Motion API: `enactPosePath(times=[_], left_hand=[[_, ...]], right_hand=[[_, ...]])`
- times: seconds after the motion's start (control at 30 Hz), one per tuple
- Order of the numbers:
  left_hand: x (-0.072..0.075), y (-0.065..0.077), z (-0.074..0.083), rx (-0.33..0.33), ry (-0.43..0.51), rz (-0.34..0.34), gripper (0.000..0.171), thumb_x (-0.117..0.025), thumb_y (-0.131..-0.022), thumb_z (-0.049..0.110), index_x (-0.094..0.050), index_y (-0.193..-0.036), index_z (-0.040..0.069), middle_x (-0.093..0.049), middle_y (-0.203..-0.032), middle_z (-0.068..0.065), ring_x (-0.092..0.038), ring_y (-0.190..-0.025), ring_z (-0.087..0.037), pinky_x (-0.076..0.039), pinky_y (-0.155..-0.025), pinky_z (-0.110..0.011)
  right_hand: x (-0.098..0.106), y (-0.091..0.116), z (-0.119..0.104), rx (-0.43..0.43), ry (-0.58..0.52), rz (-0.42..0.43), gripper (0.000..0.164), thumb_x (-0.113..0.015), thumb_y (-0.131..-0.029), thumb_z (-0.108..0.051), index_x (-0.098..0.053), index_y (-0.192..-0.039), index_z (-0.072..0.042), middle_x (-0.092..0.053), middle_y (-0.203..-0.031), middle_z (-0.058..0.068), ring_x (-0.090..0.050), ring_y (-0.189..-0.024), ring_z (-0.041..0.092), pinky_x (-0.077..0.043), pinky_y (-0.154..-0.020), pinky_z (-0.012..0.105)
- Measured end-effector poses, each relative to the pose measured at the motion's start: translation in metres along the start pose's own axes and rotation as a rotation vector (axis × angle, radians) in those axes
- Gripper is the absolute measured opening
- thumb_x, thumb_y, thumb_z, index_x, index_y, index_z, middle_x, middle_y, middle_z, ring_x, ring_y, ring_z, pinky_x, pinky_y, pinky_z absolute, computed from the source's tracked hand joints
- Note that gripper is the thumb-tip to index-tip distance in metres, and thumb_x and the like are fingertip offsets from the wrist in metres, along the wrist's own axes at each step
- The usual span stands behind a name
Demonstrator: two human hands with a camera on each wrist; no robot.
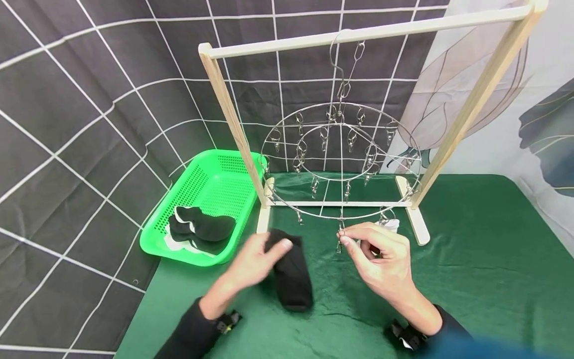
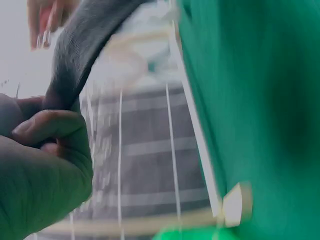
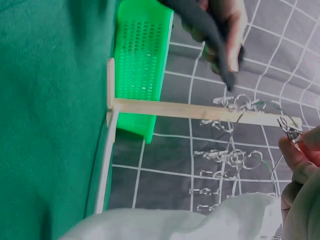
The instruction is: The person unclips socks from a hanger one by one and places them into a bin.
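My left hand [image 1: 253,262] grips a black sock [image 1: 292,279] by its upper end, and the sock hangs down over the green cloth. In the left wrist view the fingers [image 2: 50,125] curl round the dark fabric. My right hand [image 1: 381,254] pinches a small metal clip [image 1: 339,245] at the front rim of a round wire drying hanger [image 1: 314,215]. The right wrist view shows thumb and finger on that clip [image 3: 291,131]. Just behind my right hand, a white sock [image 1: 389,225] hangs at the hanger's rim, mostly hidden in the head view.
The hanger is hooked over a wooden stand's top bar [image 1: 287,46]; several more clips dangle from its rings. A green basket [image 1: 154,239] with black and white socks [image 1: 211,227] stands left of the stand. Behind is a dark grid-patterned curtain [image 1: 166,50].
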State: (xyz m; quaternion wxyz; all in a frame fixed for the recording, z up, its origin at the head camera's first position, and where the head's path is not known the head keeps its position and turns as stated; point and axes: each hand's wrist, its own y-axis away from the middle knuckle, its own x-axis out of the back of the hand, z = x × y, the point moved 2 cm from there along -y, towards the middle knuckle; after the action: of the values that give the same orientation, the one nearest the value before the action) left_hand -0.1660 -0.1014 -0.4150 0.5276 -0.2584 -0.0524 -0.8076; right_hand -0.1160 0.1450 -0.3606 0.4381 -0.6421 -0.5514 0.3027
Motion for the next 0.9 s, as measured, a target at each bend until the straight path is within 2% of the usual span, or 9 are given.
enactPosePath(times=[0.1,0.17,0.23,0.37,0.53,0.67,0.77,0.83,0.9], left_hand=[[0.041,0.004,-0.011,0.206,0.007,0.166,0.033,-0.056,-0.091,0.046,-0.067,-0.088,0.015,-0.065,-0.066,0.001,-0.061,-0.058,-0.011,-0.053,-0.057,-0.035],[0.066,0.008,-0.018,0.332,0.093,0.271,0.04,-0.056,-0.089,0.051,-0.059,-0.082,0.012,-0.052,-0.053,0.006,-0.05,-0.043,-0.01,-0.046,-0.043,-0.028],[0.089,0.01,-0.025,0.414,0.189,0.353,0.042,-0.056,-0.089,0.052,-0.052,-0.085,0.01,-0.042,-0.047,0.008,-0.037,-0.033,-0.01,-0.035,-0.035,-0.024],[0.129,0.012,-0.044,0.47,0.365,0.476,0.039,-0.055,-0.091,0.047,-0.049,-0.084,0.009,-0.04,-0.046,0.01,-0.029,-0.029,-0.008,-0.029,-0.031,-0.021],[0.159,0.016,-0.068,0.503,0.409,0.579,0.036,-0.052,-0.096,0.039,-0.051,-0.082,0.005,-0.045,-0.047,0.008,-0.033,-0.029,-0.007,-0.029,-0.032,-0.02],[0.171,0.019,-0.082,0.576,0.272,0.611,0.038,-0.047,-0.097,0.04,-0.047,-0.085,0.004,-0.04,-0.046,0.009,-0.034,-0.031,-0.008,-0.033,-0.034,-0.021],[0.177,0.021,-0.088,0.614,0.069,0.637,0.038,-0.048,-0.097,0.041,-0.049,-0.096,0.003,-0.041,-0.05,0.007,-0.04,-0.037,-0.01,-0.039,-0.039,-0.024],[0.18,0.022,-0.086,0.6,-0.095,0.674,0.04,-0.05,-0.096,0.039,-0.053,-0.108,0.0,-0.053,-0.062,-0.001,-0.051,-0.052,-0.015,-0.044,-0.05,-0.027],[0.182,0.022,-0.082,0.542,-0.247,0.731,0.041,-0.053,-0.095,0.034,-0.055,-0.117,-0.001,-0.063,-0.08,-0.013,-0.058,-0.07,-0.024,-0.048,-0.063,-0.036]], right_hand=[[-0.001,-0.001,0.0,0.02,0.007,-0.014,0.022,-0.075,-0.064,0.017,-0.074,-0.08,0.003,-0.07,-0.072,0.014,-0.033,-0.044,0.004,-0.023,-0.04,0.011],[-0.002,-0.002,0.0,0.027,0.008,-0.022,0.022,-0.075,-0.063,0.017,-0.074,-0.08,0.002,-0.07,-0.072,0.014,-0.033,-0.044,0.004,-0.024,-0.041,0.01],[-0.002,-0.003,-0.001,0.026,0.015,-0.027,0.022,-0.074,-0.064,0.017,-0.074,-0.08,0.002,-0.069,-0.072,0.014,-0.033,-0.043,0.004,-0.024,-0.04,0.011],[-0.003,-0.004,-0.003,0.023,0.038,-0.022,0.02,-0.073,-0.065,0.017,-0.073,-0.08,0.004,-0.068,-0.072,0.015,-0.035,-0.043,0.006,-0.025,-0.038,0.015],[-0.005,-0.005,-0.004,0.055,0.041,-0.023,0.017,-0.072,-0.067,0.014,-0.072,-0.08,0.004,-0.068,-0.072,0.016,-0.037,-0.044,0.006,-0.027,-0.039,0.014],[-0.007,-0.005,-0.006,0.104,0.026,-0.034,0.014,-0.072,-0.07,0.013,-0.072,-0.081,0.004,-0.068,-0.072,0.017,-0.037,-0.044,0.007,-0.028,-0.041,0.012],[-0.007,-0.006,-0.007,0.115,0.03,-0.043,0.015,-0.071,-0.07,0.013,-0.072,-0.082,0.004,-0.068,-0.073,0.018,-0.038,-0.044,0.007,-0.028,-0.039,0.013],[-0.006,-0.006,-0.007,0.109,0.037,-0.047,0.015,-0.072,-0.07,0.012,-0.072,-0.082,0.003,-0.068,-0.073,0.017,-0.038,-0.044,0.006,-0.028,-0.038,0.014],[-0.005,-0.006,-0.006,0.101,0.048,-0.048,0.014,-0.073,-0.07,0.011,-0.072,-0.082,0.003,-0.068,-0.073,0.016,-0.038,-0.045,0.006,-0.028,-0.037,0.015]])
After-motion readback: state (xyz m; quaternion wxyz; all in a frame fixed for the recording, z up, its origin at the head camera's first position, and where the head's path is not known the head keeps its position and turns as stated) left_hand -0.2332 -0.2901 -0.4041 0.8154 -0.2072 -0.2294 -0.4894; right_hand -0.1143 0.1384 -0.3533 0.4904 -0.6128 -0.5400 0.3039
